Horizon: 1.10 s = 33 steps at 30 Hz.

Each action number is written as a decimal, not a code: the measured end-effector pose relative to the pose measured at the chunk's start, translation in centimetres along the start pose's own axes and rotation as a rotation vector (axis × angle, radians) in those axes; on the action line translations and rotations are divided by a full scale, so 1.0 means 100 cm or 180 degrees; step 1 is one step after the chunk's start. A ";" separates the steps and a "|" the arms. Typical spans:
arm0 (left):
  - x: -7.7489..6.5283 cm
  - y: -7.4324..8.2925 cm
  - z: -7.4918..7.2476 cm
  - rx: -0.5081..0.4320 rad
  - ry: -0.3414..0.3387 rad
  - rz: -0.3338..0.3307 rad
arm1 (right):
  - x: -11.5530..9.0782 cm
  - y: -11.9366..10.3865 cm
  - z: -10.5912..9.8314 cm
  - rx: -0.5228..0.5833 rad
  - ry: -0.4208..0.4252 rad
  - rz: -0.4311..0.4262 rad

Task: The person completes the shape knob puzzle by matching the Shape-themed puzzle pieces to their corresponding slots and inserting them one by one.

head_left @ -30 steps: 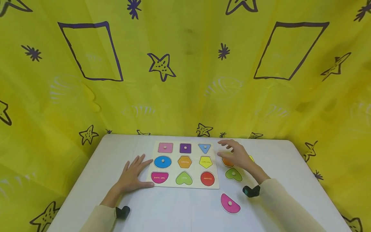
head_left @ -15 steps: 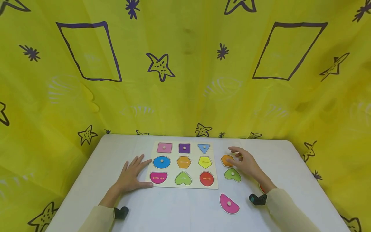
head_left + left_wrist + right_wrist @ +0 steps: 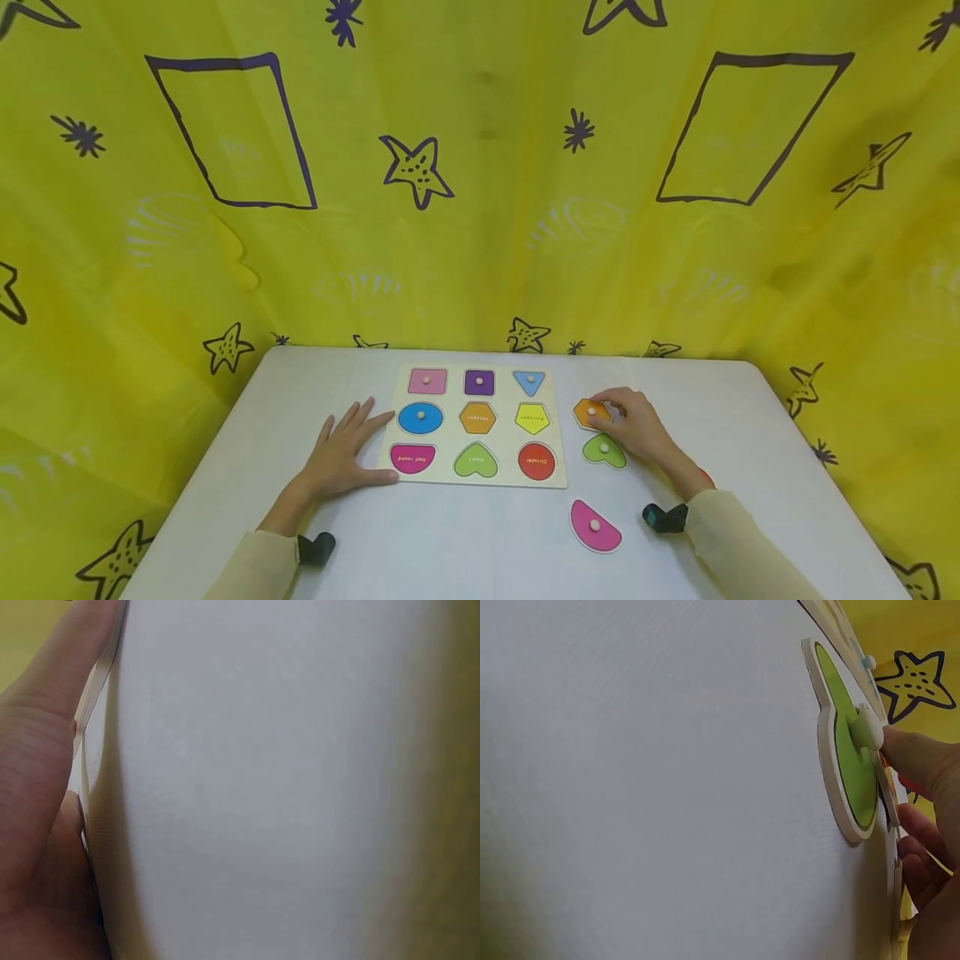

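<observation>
A wooden knob puzzle board (image 3: pixel 442 478) lies mid-table. My left hand (image 3: pixel 337 454) rests spread at its left edge, thumb and fingertips right at the rim. My right hand (image 3: pixel 636 423) is over the orange hexagon piece (image 3: pixel 581 415) right of the board, thumb and finger pinching its knob. Just nearer lies the green heart piece (image 3: pixel 604 458), also large in the right wrist view with its white knob (image 3: pixel 867 729). On the board, the blue oval (image 3: pixel 408 421), pink rectangle, purple square and light blue triangle show knobs; the other shapes show printed words.
A magenta half-round piece (image 3: pixel 592 537) lies on the white table (image 3: pixel 465 542) in front of the board's right corner. Part of a red piece (image 3: pixel 706 477) shows behind the right wrist. A yellow curtain (image 3: pixel 480 250) with drawn stars stands behind the table.
My right hand has drawn back from beside the board's upper right corner and come down to the orange hexagon piece, where its fingers now close at the knob. The left hand stays put.
</observation>
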<state>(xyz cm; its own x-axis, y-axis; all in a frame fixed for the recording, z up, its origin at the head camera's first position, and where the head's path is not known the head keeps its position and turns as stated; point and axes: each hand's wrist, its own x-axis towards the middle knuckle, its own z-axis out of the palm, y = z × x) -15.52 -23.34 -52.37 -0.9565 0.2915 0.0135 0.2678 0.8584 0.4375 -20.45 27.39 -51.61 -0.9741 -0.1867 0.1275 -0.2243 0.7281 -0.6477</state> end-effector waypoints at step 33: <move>0.001 -0.001 0.000 0.0021 -0.0037 -0.0047 | -0.001 -0.002 0.007 -0.0009 0.0277 -0.0097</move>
<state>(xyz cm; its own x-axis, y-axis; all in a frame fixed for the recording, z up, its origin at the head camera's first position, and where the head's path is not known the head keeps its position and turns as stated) -15.61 -23.37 -52.37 -0.9589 0.2838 -0.0034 0.2546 0.8654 0.4316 -20.28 26.80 -51.95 -0.9656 -0.1510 0.2119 -0.2539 0.7248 -0.6405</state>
